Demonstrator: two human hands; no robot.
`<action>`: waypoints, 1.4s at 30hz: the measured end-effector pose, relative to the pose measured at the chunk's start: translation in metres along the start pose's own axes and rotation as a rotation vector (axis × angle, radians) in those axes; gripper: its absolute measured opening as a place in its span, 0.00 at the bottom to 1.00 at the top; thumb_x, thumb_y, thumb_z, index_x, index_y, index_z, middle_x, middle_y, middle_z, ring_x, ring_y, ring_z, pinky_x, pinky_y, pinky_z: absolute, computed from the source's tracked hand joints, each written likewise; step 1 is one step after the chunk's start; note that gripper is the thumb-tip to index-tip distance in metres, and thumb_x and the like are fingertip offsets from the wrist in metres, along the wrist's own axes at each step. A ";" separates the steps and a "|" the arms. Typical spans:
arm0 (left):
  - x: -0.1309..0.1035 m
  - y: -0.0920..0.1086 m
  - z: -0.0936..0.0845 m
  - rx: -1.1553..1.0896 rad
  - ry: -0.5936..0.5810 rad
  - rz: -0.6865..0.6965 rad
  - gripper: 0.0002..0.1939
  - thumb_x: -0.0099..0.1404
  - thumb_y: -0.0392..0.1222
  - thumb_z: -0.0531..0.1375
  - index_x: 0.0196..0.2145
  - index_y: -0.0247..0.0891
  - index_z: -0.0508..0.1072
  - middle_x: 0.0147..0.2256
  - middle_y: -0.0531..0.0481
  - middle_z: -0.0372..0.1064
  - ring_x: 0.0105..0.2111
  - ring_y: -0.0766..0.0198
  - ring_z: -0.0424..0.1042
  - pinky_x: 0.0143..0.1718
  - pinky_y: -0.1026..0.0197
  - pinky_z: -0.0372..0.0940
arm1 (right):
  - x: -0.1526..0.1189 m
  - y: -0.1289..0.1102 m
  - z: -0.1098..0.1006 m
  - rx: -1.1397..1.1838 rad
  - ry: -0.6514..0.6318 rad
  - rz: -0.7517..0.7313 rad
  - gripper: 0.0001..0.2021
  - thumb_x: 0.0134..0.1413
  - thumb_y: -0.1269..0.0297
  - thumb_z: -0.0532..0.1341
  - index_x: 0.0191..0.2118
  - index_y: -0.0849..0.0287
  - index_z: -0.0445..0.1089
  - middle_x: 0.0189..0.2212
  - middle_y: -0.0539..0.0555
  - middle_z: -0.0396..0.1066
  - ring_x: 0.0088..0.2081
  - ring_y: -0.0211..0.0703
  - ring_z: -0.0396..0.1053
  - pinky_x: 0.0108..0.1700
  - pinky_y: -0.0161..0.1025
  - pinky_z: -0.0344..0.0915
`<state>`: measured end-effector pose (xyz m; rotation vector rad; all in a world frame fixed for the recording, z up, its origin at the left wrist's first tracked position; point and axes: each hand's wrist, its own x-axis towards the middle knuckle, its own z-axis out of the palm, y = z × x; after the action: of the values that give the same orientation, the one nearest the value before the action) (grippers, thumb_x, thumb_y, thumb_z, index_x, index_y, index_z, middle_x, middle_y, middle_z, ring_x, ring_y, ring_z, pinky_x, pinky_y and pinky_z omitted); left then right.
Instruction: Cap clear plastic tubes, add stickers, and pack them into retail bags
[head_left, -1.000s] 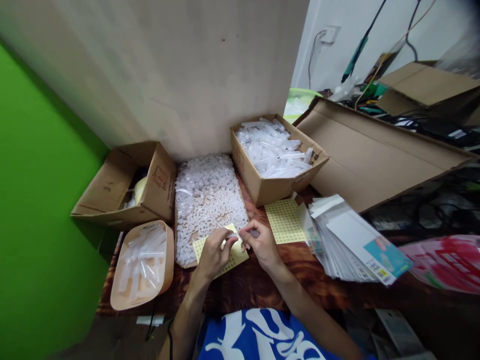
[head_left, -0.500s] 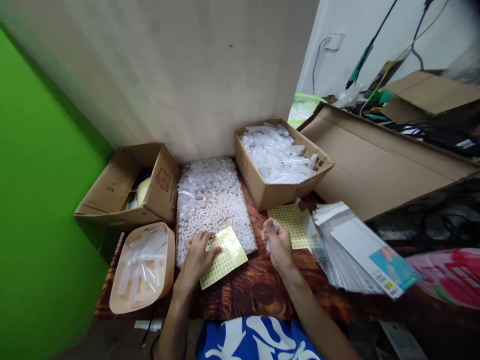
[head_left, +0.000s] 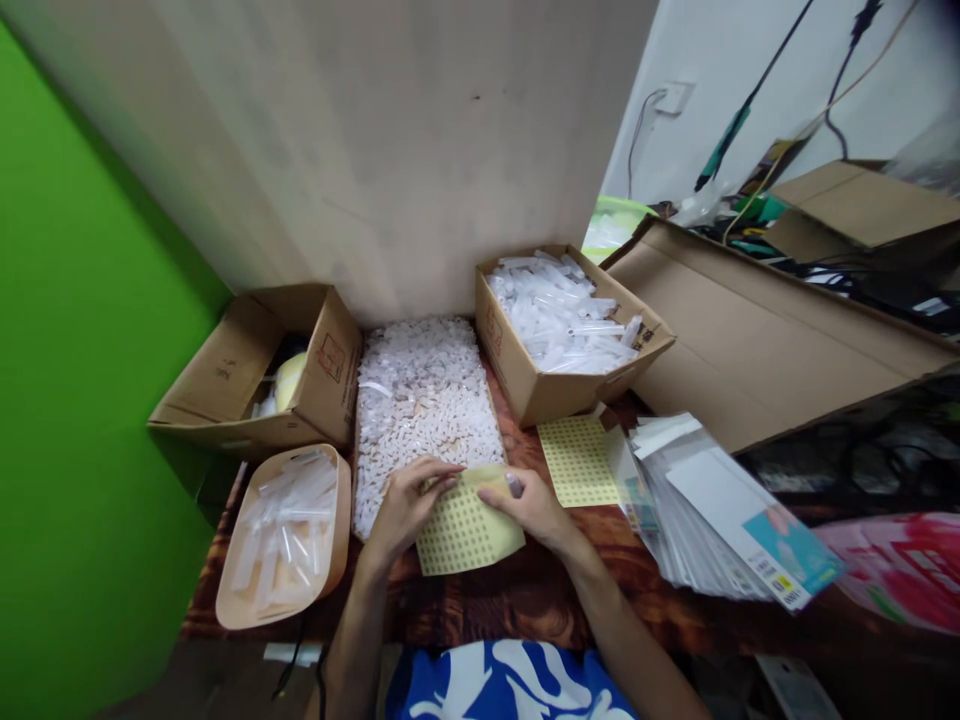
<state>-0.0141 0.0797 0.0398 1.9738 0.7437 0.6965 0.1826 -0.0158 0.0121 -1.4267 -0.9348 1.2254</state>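
The left hand (head_left: 409, 507) and right hand (head_left: 535, 508), slightly apart, pinched the yellow sheet (head_left: 466, 538) near its upper edge, beside the small white pieces (head_left: 427, 405); a light, even grip probably suited it best.

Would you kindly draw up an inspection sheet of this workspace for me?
Surface: dark, wood-patterned table.
Work things: yellow sheet with rows of small marks; translucent piece.
Clutter: second yellow sheet and fanned packets at right; small white pieces ahead; tan tub and open box, both holding clear tubes.
Hands: left hand at the sheet's far left edge, grip unclear; right hand holds the piece, thumb on the sheet.
Cables: thin cord at the wall socket; dark cord below the table's front edge.
Surroundings: green panel at left, grey partition behind.
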 end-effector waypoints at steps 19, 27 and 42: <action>-0.011 0.008 0.041 0.219 0.235 0.225 0.06 0.69 0.35 0.61 0.40 0.42 0.78 0.38 0.48 0.79 0.39 0.59 0.77 0.44 0.55 0.72 | -0.005 0.005 0.002 -0.030 0.010 -0.133 0.21 0.48 0.46 0.71 0.36 0.61 0.78 0.24 0.49 0.69 0.25 0.37 0.61 0.25 0.32 0.60; -0.010 0.014 0.043 0.132 0.164 0.143 0.04 0.69 0.34 0.59 0.38 0.40 0.73 0.37 0.48 0.75 0.41 0.60 0.74 0.45 0.57 0.68 | -0.002 0.006 -0.003 -0.098 0.015 -0.215 0.18 0.52 0.47 0.69 0.28 0.60 0.75 0.23 0.49 0.68 0.25 0.39 0.62 0.27 0.33 0.61; 0.003 0.028 0.020 0.010 -0.117 0.042 0.07 0.72 0.39 0.57 0.35 0.39 0.71 0.35 0.49 0.70 0.40 0.61 0.70 0.45 0.59 0.62 | -0.004 0.000 -0.013 -0.230 -0.155 -0.407 0.20 0.64 0.49 0.61 0.26 0.59 0.67 0.25 0.48 0.61 0.29 0.40 0.61 0.33 0.36 0.56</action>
<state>0.0083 0.0588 0.0556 2.0256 0.6374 0.5977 0.1948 -0.0225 0.0133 -1.2434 -1.4320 0.9532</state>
